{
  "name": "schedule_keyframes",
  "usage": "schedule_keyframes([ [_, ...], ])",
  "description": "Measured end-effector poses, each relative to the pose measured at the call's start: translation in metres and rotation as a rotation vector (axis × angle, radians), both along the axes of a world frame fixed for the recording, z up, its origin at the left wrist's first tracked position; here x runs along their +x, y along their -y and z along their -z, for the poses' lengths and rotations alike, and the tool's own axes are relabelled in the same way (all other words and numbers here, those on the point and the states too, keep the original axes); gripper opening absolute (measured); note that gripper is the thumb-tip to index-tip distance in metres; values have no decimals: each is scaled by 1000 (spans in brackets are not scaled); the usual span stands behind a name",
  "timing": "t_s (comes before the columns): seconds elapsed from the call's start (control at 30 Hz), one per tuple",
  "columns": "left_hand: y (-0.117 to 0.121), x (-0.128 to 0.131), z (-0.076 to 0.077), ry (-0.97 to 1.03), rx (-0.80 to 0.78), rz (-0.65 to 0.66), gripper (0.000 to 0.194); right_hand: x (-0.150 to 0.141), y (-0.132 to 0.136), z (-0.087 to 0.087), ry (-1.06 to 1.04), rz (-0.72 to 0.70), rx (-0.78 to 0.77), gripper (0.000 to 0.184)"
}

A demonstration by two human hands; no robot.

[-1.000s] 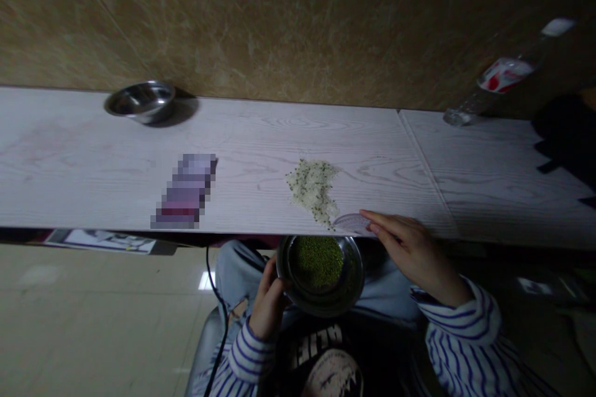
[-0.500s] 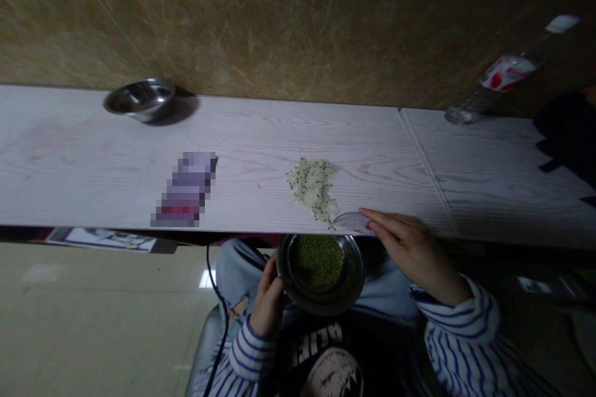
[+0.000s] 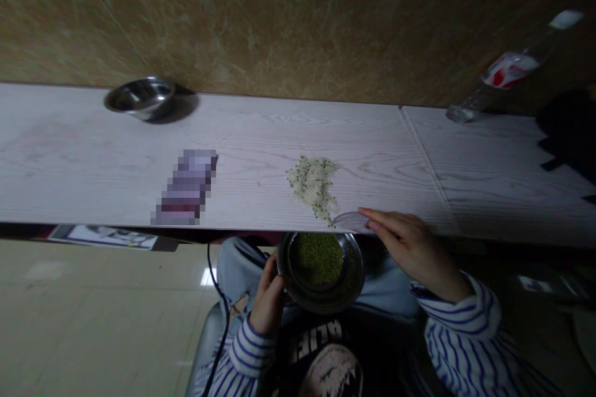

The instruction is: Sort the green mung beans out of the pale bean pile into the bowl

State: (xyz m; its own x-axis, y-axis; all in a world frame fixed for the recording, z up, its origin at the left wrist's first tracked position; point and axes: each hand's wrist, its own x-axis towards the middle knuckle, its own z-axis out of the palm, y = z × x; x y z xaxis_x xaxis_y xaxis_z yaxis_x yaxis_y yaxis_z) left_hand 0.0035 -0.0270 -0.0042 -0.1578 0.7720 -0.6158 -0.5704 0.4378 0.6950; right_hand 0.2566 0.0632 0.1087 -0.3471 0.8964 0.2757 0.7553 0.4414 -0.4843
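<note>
My left hand (image 3: 269,298) grips the left rim of a steel bowl (image 3: 321,305), held just below the table's front edge. Green mung beans (image 3: 319,258) cover the bowl's bottom. My right hand (image 3: 403,242) pinches a clear, curved-edged plastic protractor (image 3: 351,221) between thumb and fingers. It lies near the table edge, its left tip at the lower end of a pile of white rice (image 3: 313,186). Green beans are scattered through that pile.
Against the wall on the left stands a second steel bowl (image 3: 140,99). A pixelated flat object (image 3: 185,189) lies nearer the front. Back right are a plastic bottle (image 3: 507,71) and a dark object (image 3: 568,133). A black cable (image 3: 227,316) hangs below the table (image 3: 251,155).
Both hands, the bowl and the protractor keep nearly the same places. The whole view has shifted very slightly.
</note>
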Motion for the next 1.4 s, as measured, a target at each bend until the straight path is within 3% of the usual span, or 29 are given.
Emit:
schedule_keyframes([
  [1.4,0,0,0,10,17,-17,60,-3,2,-1,2,-24,-6,31],
])
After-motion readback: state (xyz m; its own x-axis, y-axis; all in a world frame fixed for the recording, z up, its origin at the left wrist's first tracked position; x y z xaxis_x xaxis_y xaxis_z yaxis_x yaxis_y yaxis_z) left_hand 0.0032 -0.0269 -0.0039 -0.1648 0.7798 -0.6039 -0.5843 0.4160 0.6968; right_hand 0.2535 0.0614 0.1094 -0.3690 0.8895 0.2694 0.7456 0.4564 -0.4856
